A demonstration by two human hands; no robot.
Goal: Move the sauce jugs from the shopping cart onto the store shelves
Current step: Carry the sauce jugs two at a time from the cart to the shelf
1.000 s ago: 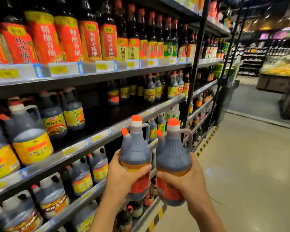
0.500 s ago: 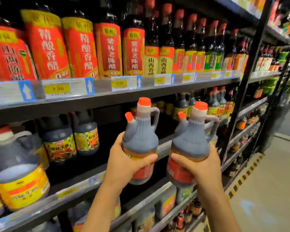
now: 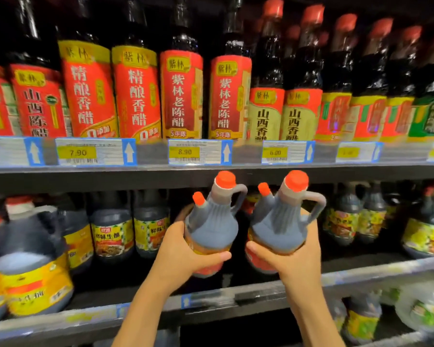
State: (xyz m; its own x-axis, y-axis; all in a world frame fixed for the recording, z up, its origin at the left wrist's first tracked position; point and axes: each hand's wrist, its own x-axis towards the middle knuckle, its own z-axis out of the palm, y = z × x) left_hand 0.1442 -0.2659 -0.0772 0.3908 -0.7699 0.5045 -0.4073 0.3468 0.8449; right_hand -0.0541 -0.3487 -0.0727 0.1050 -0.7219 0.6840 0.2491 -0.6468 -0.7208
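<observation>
Gripping the left jug [image 3: 213, 221] low round its belly with the left hand [image 3: 186, 249], clasping the right jug [image 3: 283, 221] likewise with the right hand [image 3: 293, 256]. Holding both upright, side by side, close together, above the shelf [image 3: 236, 299] edge, between stocked bottles [image 3: 110, 236].

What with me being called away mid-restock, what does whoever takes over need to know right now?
Left hand: grips the left jug round its lower body.
Right hand: grips the right jug the same way.
Where: both jugs are held in the air, side by side, orange caps up, in front of the dark gap on the middle shelf, under the price-tag rail.
Done: two jugs brought up to the shelf.
Left: set both down in the gap; neither rests on the shelf yet. The cart is out of view, so how many remain cannot be told.
</observation>
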